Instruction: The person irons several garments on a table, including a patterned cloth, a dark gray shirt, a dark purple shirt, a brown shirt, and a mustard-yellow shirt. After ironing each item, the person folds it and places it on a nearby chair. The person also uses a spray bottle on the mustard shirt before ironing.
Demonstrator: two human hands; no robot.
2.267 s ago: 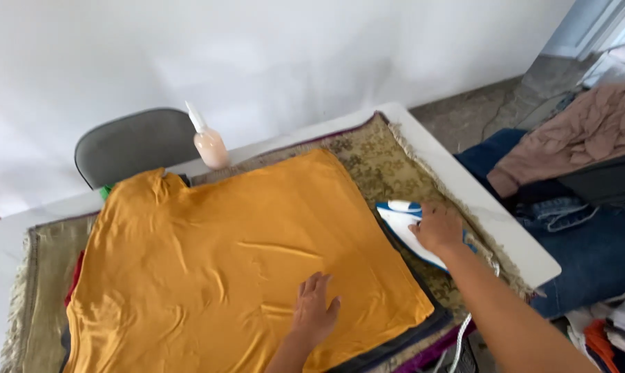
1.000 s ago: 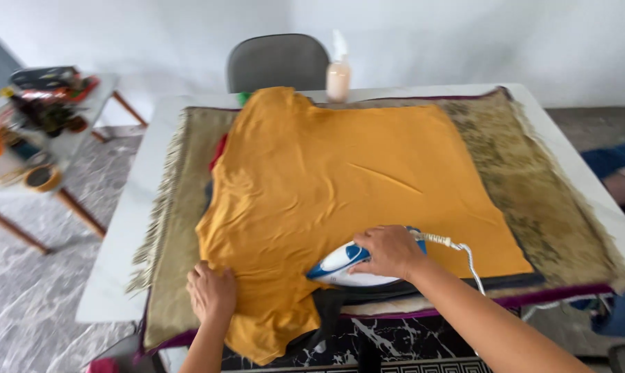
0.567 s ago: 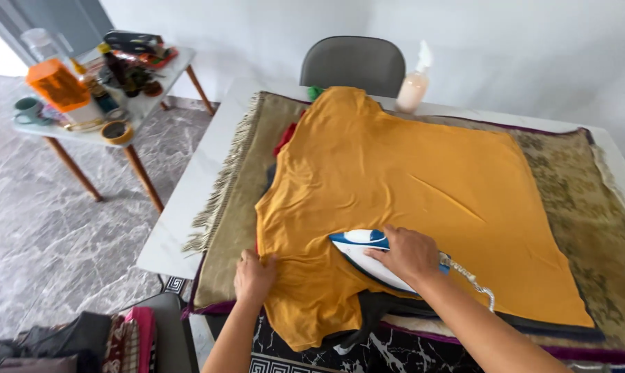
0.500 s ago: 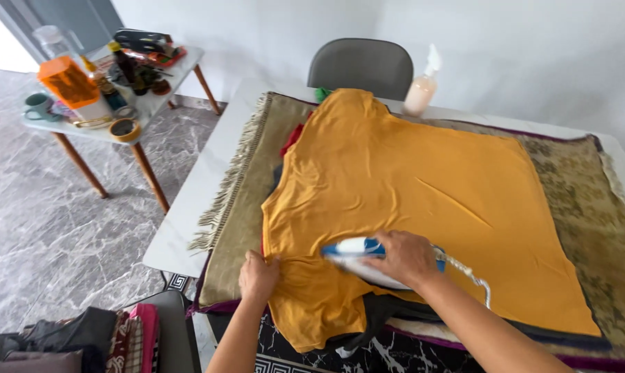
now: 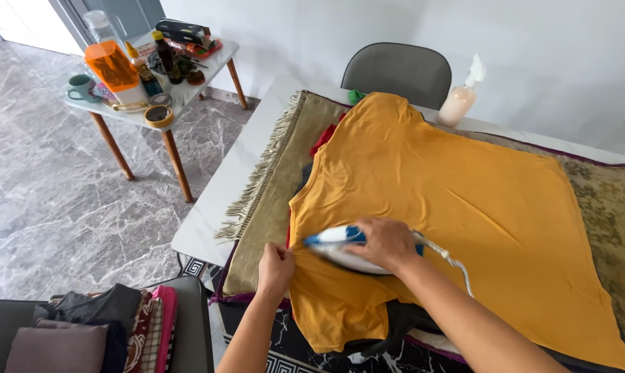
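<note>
Iron (image 5: 336, 246), blue and white, is gripped by the right hand (image 5: 383, 243), whose fingers (image 5: 359, 238) are wrapped over its handle; its flat side is pressed on the yellow shirt (image 5: 450, 207) near the left edge of the cloth. A braided cord (image 5: 449, 261) is seen running from the back of the iron past the right forearm. The left hand (image 5: 276, 268) is laid just beside the iron's tip, its fingers curled and pinching the shirt's edge. The shirt is spread flat over a fringed rug (image 5: 271, 179), which covers a white table (image 5: 219, 207); darker garments are seen under the shirt's near hem. A spray bottle (image 5: 459, 102) stands at the table's far edge, beside a grey chair (image 5: 399, 69). A small side table (image 5: 164, 86) with jars and a cup is placed well apart on the marble floor (image 5: 63, 200). Folded clothes (image 5: 112, 328) are stacked at lower left.
</note>
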